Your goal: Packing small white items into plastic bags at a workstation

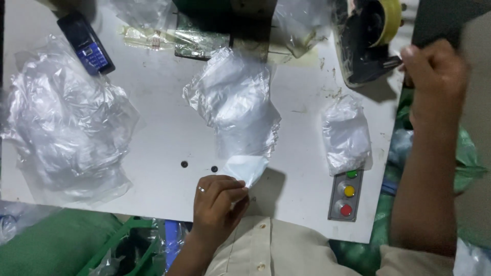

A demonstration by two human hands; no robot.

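Our left hand [217,202] has its fingers pinched on the lower corner of a clear plastic bag [236,110] lying mid-table [163,133]. Our right hand [434,76] has its fingers closed near the tape dispenser [365,38]; what they grip, we cannot tell.

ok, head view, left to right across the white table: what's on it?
Crumpled plastic pile → mobile phone → left hand pinching the corner of a clear plastic bag → small folded plastic bag above a three-button panel → right hand raised at the tape dispenser.
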